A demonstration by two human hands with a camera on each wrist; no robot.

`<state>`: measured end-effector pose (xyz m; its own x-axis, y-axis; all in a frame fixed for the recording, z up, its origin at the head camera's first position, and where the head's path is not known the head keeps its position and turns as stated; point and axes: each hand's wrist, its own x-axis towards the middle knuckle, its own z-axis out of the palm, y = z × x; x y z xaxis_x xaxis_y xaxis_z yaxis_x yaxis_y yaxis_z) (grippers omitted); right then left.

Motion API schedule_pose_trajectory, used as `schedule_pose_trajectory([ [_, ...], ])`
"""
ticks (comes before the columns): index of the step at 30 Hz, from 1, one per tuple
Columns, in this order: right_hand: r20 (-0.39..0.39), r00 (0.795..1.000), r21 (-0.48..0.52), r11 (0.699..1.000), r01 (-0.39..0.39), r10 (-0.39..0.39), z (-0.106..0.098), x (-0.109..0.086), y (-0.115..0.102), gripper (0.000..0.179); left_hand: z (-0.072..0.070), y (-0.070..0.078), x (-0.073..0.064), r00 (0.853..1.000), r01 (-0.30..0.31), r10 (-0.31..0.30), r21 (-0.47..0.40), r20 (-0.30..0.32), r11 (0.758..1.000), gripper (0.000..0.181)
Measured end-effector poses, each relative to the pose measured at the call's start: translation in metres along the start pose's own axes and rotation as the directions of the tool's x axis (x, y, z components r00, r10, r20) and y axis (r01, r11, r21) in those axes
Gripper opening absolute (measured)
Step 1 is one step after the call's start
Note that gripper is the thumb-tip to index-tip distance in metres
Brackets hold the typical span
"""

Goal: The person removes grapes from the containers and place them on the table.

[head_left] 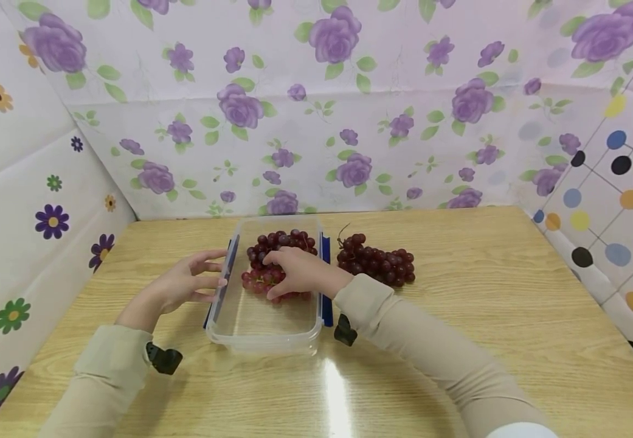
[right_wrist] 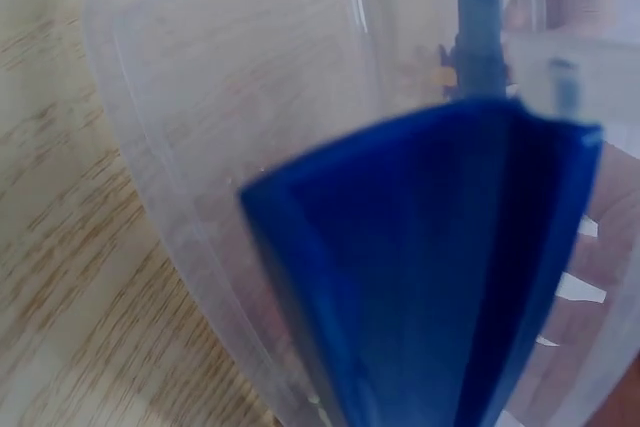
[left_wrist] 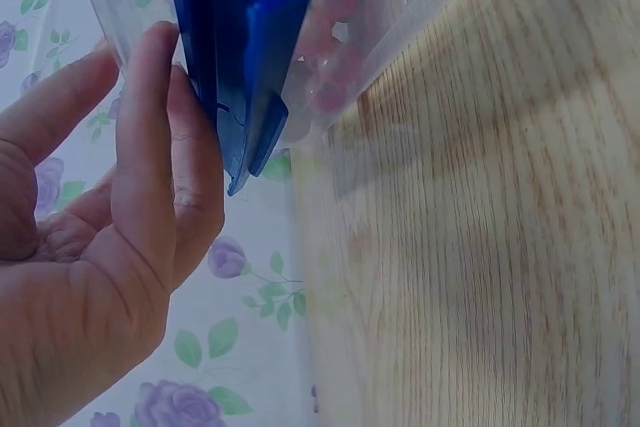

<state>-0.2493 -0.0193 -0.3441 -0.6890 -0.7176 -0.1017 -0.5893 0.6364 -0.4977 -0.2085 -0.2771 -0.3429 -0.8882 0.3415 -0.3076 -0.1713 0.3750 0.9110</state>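
1. On the smooth, wood-grained table (head_left: 491, 286) I see a clear plastic container (head_left: 264, 338), oblong with rounded corners, stiff blue clips (head_left: 326, 310) folded down its sides.
2. Inside, toward the far end, sit round dark grapes (head_left: 272, 241) and glossier red grapes (head_left: 260, 280).
3. Another dark bunch (head_left: 377, 261), its stem thin and curling, lies just right of the container.
4. The left hand (head_left: 185, 283) is loosely spread by the left clip; actual contact is hard to judge.
5. The right hand (head_left: 301, 271) arches over the grapes inside, thumb and forefinger wide apart; its other fingers are hidden, so I can't tell whether it grips.
6. Close up, a blurred clip blocks the right wrist's view.
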Motion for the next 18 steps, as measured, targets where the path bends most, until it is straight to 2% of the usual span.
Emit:
schedule_pose_trajectory([
  [18, 0.017, 0.999, -0.067, 0.997, -0.032, 0.034, 0.007, 0.018, 0.004, 0.059, 0.001, 0.0, 0.0, 1.0, 0.002, -0.002, -0.01, -0.005, 1.0, 0.078],
])
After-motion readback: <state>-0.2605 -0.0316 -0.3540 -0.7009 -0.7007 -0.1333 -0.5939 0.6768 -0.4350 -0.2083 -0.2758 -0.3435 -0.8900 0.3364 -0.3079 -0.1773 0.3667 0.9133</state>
